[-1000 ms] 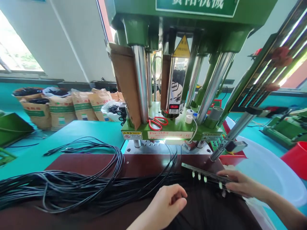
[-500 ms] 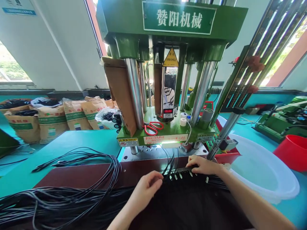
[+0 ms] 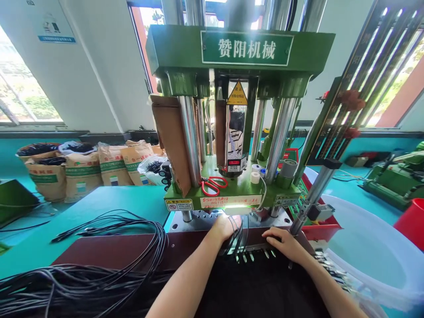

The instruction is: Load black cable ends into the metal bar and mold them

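My left hand [image 3: 228, 226] reaches in under the green press [image 3: 185, 198], at the lit gap above its metal bed plate [image 3: 202, 224]. Its fingers are hidden there, so whatever they touch does not show. Thin black cables [image 3: 236, 240] run down beside that hand from the press. My right hand [image 3: 283, 244] rests at the brown table edge, thumb and forefinger apart, with nothing visible between them. Just below its fingertips, several metal plugs [image 3: 251, 257] stick out in a row over the black cloth [image 3: 251, 287].
Red-handled scissors [image 3: 215, 185] lie on the press ledge near white rolls [image 3: 255, 177]. A cable bundle [image 3: 159, 238] spreads over the left side. At right stand a slanted post [image 3: 314, 192], a translucent tub [image 3: 367, 247] and a red bucket [image 3: 412, 225]. Paper sacks [image 3: 81, 176] line the back.
My left hand has moved from the plug row forward and up, under the press. My right hand has shifted slightly right and lower. The view has tilted up a little.
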`<action>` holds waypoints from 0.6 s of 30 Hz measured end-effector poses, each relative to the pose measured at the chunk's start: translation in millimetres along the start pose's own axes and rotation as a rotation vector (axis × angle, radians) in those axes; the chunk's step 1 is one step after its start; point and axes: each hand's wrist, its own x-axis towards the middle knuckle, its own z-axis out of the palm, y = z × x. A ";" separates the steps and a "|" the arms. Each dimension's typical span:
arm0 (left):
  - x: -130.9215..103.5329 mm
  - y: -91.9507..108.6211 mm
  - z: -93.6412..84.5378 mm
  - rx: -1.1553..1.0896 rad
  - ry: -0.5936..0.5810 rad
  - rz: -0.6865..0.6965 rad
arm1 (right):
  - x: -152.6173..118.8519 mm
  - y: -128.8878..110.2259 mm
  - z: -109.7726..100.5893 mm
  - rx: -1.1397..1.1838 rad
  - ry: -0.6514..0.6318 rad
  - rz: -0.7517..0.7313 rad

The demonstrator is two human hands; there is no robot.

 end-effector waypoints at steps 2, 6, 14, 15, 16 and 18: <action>10.0 -5.1 4.6 -0.044 -0.043 -0.019 | -0.5 1.3 2.9 0.002 0.008 -0.012; 16.3 -13.5 6.9 -0.084 -0.103 -0.064 | 0.5 2.8 7.5 0.000 0.017 -0.019; 14.5 -10.7 3.8 -0.047 -0.017 -0.023 | 1.5 1.0 8.4 -0.026 0.022 0.001; 14.3 -10.3 4.1 -0.041 -0.010 -0.013 | 1.1 0.9 8.4 -0.023 0.023 -0.001; 13.8 -9.9 4.6 -0.037 -0.005 -0.004 | 0.7 0.8 8.3 -0.021 0.021 0.000; 12.2 -9.3 6.1 -0.032 0.005 0.006 | -0.1 0.1 7.1 -0.022 0.014 0.006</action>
